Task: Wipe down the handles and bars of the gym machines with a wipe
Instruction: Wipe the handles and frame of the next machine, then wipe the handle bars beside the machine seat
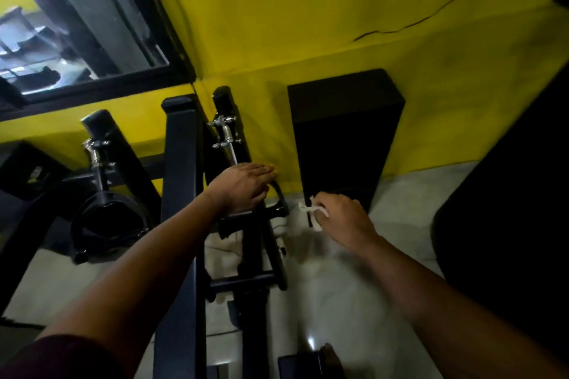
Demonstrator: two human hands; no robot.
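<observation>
A black gym machine fills the middle of the view, with a tall upright post and a slanted bar to its right. My left hand lies palm-down over the top of that slanted bar, fingers curled around its black handle. My right hand hovers just right of the handle, apart from it, pinching a crumpled white wipe in its fingertips. A chrome adjuster pin sticks out of the arm above my left hand.
A black weight-stack cover stands against the yellow wall behind the handle. A round black pad and a second chrome pin sit at left. A dark padded shape fills the right. The floor is pale.
</observation>
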